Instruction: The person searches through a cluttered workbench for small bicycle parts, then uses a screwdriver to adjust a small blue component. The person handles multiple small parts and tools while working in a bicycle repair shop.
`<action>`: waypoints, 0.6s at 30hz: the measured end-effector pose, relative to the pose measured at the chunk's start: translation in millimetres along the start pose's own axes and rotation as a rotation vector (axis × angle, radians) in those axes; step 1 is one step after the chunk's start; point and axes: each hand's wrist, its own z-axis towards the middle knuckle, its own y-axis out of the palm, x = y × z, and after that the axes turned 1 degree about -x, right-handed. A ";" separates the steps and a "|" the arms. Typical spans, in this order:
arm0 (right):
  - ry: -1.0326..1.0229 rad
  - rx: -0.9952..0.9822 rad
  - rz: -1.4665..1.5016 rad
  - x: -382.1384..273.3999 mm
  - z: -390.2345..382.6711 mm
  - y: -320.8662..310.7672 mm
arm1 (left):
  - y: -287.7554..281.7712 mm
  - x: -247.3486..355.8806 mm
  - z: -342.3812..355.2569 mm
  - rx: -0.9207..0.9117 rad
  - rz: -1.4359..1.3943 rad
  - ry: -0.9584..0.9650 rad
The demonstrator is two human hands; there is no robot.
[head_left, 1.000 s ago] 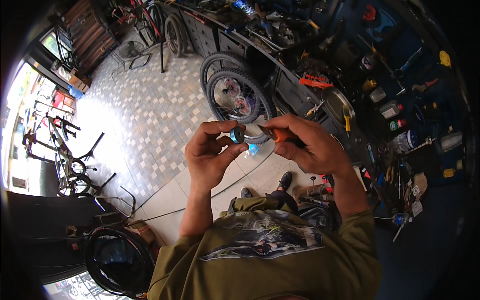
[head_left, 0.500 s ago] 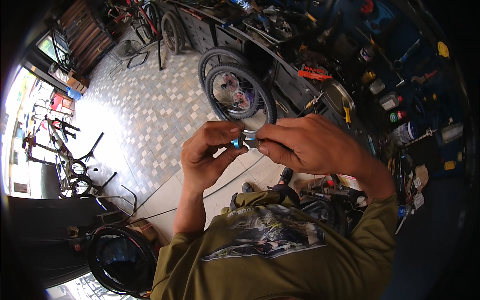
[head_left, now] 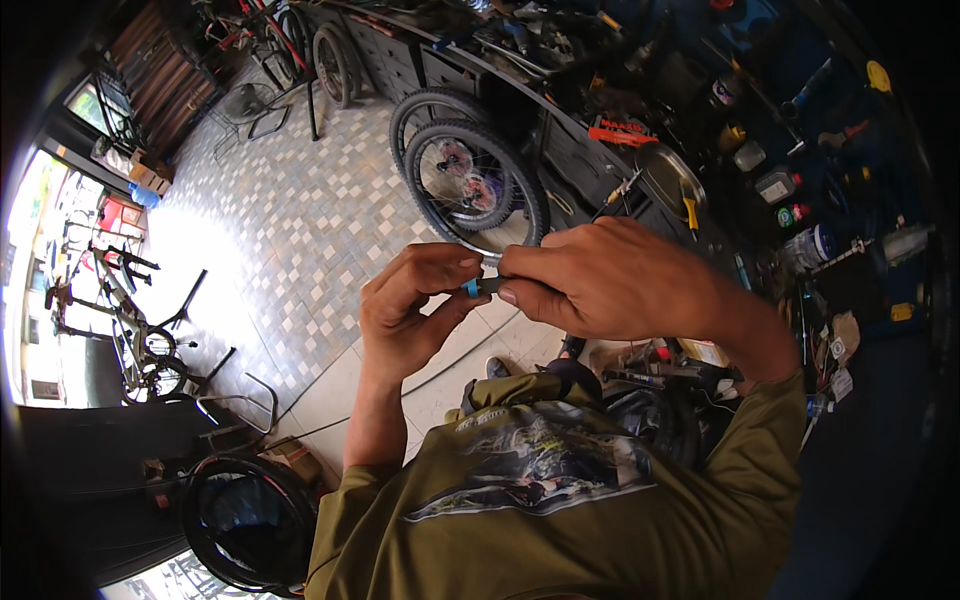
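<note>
My left hand [head_left: 405, 305] pinches a small turquoise, ring-like metal part [head_left: 473, 287] between thumb and fingertips, in the middle of the view. My right hand [head_left: 595, 280] is closed beside it, thumb and index finger on a narrow dark tool tip [head_left: 491, 285] that meets the turquoise part. The orange handle seen earlier in that hand is now hidden by the fingers. Both hands are held up above my olive shirt [head_left: 540, 480].
Bicycle wheels [head_left: 470, 190] lean against a dark cabinet below a cluttered workbench [head_left: 520, 60]. A tray [head_left: 670, 175] and wall tools are on the right. A bike [head_left: 130, 320] stands at left, tires [head_left: 200, 520] lower left. A cable crosses the tiled floor [head_left: 270, 210].
My right hand has turned over the tool, hiding its orange handle, and closed in on the turquoise part. My left hand has shifted slightly left, still holding that part.
</note>
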 end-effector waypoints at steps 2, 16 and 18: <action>0.034 -0.049 -0.019 -2.4 1.0 -2.4 | 2.2 0.5 -2.0 0.022 -0.009 -0.024; 0.048 -0.120 -0.316 -15.1 1.3 -4.6 | 6.5 -2.2 -13.0 0.064 -0.243 -0.211; 0.038 -0.115 -0.334 -15.9 0.5 -4.2 | 6.8 -4.4 -13.8 0.076 -0.276 -0.236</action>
